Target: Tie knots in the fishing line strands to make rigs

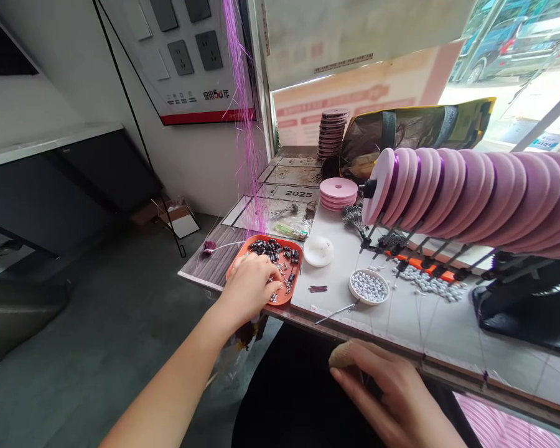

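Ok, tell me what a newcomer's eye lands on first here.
A long row of pink spools, packed side by side, fills the right side above the table. Shiny purple strands hang from above at the table's far left corner. Nearer, the left hand reaches into an orange tray of small black parts at the table's left edge.

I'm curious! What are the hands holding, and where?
Cannot tell. The left hand dips into small pieces in the orange tray; the right hand hides its fingers.
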A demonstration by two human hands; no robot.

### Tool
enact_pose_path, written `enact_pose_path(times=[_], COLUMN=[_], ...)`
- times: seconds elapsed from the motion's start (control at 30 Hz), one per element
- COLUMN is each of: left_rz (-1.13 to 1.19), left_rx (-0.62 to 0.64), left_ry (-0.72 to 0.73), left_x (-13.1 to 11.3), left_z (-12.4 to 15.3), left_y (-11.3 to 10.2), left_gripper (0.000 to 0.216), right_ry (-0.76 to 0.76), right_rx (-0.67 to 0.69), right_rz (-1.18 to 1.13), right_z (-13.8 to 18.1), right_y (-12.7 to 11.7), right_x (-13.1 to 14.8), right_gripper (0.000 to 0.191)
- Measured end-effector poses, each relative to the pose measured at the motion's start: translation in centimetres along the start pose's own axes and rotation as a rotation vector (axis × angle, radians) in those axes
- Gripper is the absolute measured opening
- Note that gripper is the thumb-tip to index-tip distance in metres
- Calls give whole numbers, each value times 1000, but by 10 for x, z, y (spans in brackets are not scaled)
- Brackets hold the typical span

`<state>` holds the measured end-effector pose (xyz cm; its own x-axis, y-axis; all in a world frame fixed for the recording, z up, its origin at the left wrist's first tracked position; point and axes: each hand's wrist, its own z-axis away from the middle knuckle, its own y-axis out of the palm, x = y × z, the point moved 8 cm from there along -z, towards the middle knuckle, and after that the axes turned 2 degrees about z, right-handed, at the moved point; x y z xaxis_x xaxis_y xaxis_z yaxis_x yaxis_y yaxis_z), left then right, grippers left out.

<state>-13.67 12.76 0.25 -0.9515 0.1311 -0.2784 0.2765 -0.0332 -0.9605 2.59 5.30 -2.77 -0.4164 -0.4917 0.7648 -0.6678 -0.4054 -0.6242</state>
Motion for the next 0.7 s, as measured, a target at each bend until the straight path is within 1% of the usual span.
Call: enact_pose_path(times=[0.23,0.33,0.37,0.4,0.47,0.5,0.53,0.6,0.63,0.7], left_rz=[25,52,117,206,690,904,1060,1270,1331,1383], left_rx=[-14,-70,-102,-134,-187,-167,-124,-132,-155,-233], left_ry=[5,-1,-10,-21,-78,-110,-148,-256,-318,-395], left_x=[-5,-9,-11,-14,-19,-23,-29,-34,-35,-34], left_z=[-1,9,17,25,46,56,66,83,90,100], left_y=[0,-8,-11,-12,-7,2,14,36,45,58], left_gripper=[15,14,13,12,10,12,14,15,14,16], right_ry=[5,9,9,7,-3,-9,-12,-9,-7,-10], right_rx=[-16,-64,-91,-120,-182,-210,-231,-251,-255,-267], right_rz=[-8,-38,-60,-86,-132,-144,-146,-125,-108,-73], right_z=[1,2,2,3,4,5,6,8,9,12], right_y=[0,-5,-8,-11,-16,-18,-19,-19,-19,-18], right_x=[0,2,4,6,10,12,13,15,16,18], right_gripper=[16,15,15,15,15,15,15,15,15,15])
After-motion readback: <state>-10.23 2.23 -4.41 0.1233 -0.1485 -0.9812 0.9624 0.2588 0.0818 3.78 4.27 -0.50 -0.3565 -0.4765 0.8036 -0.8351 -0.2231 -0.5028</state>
